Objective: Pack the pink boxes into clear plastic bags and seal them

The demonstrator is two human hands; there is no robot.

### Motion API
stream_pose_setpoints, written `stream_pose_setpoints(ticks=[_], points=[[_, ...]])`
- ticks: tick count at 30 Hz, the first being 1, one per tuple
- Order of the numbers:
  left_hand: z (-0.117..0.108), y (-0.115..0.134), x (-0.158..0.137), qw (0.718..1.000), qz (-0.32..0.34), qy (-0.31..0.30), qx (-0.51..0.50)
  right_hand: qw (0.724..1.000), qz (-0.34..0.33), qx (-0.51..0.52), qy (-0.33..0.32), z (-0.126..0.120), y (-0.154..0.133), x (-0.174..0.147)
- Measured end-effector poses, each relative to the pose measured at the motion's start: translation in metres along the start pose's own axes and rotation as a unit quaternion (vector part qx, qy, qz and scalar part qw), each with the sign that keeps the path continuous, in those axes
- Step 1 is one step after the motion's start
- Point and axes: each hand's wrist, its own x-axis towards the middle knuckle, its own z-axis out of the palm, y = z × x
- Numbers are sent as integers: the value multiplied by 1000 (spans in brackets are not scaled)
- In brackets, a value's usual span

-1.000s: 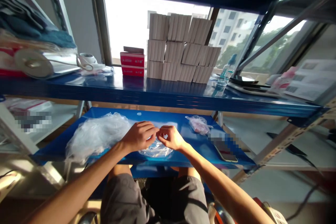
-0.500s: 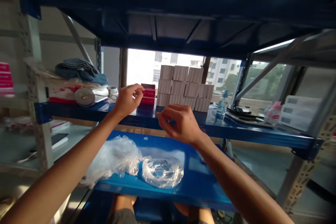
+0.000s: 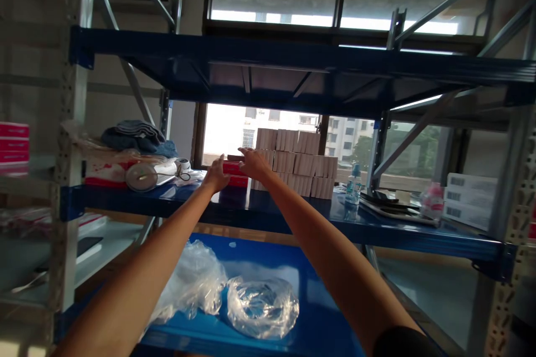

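The left hand and right hand are spread wide, with the stacked red boxes between them; whether either hand touches the boxes, I cannot tell. Beside and beyond the right hand rise pale stacked blocks. Well below both hands, crumpled clear plastic and a plastic ring lie on the lower shelf.

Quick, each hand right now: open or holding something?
Left hand: open, left of the red boxes; contact unclear.
Right hand: open, at their right; contact unclear.
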Motion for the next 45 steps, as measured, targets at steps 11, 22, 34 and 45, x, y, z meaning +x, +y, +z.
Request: stream_pose_setpoints(ticks=[11, 22, 34, 45], points=[[0, -4, -4, 998, 15, 33, -56, 995, 24, -97, 5, 18, -20, 2], [-52, 64, -65, 923, 96, 99, -360, 854, 63, 433, 282, -18, -16, -134], [-15, 137, -265, 862, -179, 76, -468, 638, 347, 627, 284, 55, -32, -318], [43, 104, -330, 872, -275, -54, -401, 682, 425, 572, 160, 86, -18, -363]])
